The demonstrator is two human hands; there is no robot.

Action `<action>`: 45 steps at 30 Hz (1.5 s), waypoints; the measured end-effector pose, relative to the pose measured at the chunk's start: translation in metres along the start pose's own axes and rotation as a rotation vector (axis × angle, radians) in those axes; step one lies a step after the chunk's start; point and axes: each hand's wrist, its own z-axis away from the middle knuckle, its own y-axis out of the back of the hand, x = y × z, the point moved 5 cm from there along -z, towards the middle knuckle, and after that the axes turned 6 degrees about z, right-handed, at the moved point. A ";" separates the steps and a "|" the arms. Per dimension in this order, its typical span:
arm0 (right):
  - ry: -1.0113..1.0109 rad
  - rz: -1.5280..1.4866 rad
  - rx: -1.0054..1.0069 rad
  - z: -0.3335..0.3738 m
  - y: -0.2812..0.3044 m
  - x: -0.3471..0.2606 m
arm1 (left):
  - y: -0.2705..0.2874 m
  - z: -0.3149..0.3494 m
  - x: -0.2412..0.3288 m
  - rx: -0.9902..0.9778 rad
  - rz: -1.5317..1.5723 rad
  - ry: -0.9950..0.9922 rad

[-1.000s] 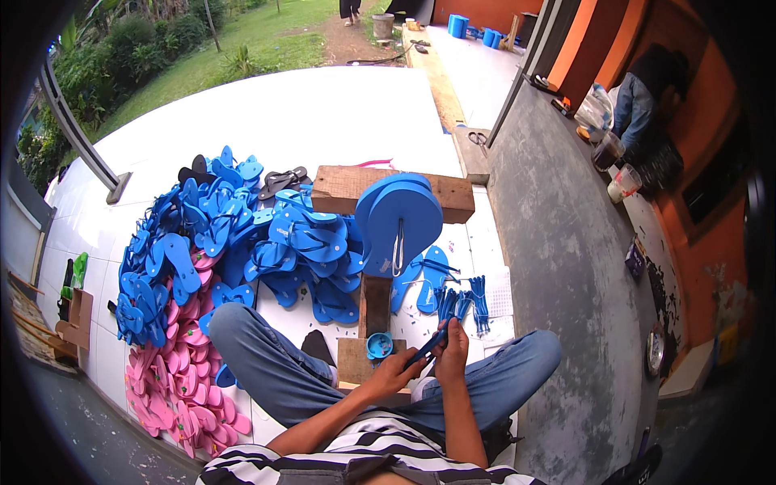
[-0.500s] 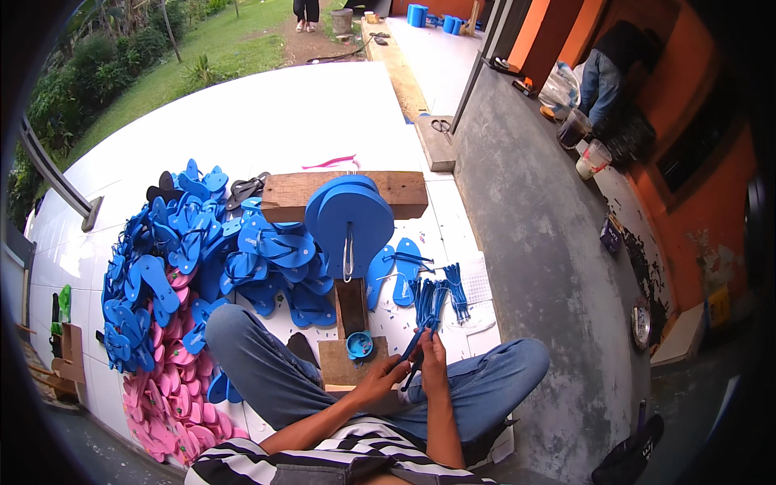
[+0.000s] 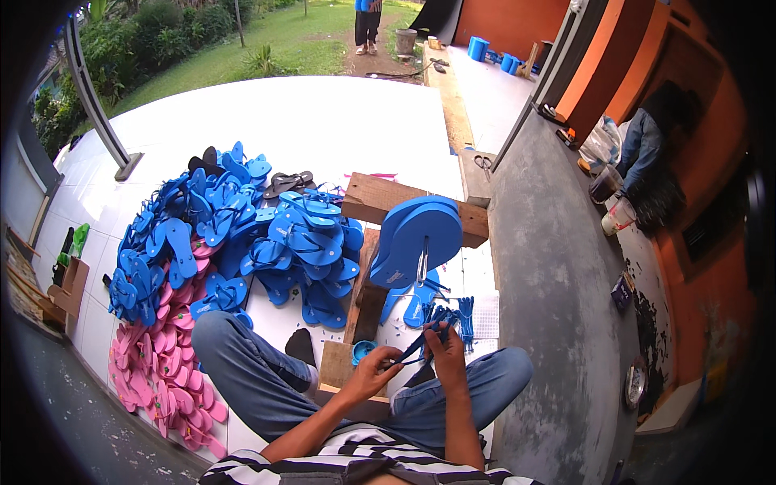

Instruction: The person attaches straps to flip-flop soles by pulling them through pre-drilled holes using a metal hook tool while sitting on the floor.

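Observation:
I hold a blue flip-flop strap stretched between my hands in front of my lap. My left hand pinches its lower end, and my right hand grips the upper part with bent fingers. Just beyond my right hand lie more blue straps in a bundle on the floor. A wooden stand rises ahead of my hands, carrying stacked blue flip-flop soles with a looped metal piece at their front. A small blue cup sits by the base, near my left hand.
Heaps of blue flip-flops and pink flip-flops spread to my left. A grey concrete ledge runs along the right, with scissors near its far end. One person bends at the right; another stands far ahead.
My view has swung left, so the stand appears farther right. My hands have drawn apart slightly, with the strap now stretched between them. The distant person shows more fully.

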 end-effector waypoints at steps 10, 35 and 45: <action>-0.010 -0.394 0.165 -0.011 0.023 -0.016 | 0.000 -0.015 0.083 -0.097 -0.195 -0.122; -0.081 -0.125 0.277 -0.040 0.003 0.052 | 0.024 0.038 0.399 -0.256 0.829 -0.875; -0.034 0.072 0.336 -0.031 0.012 0.049 | 0.038 0.032 0.381 -0.191 0.678 -0.921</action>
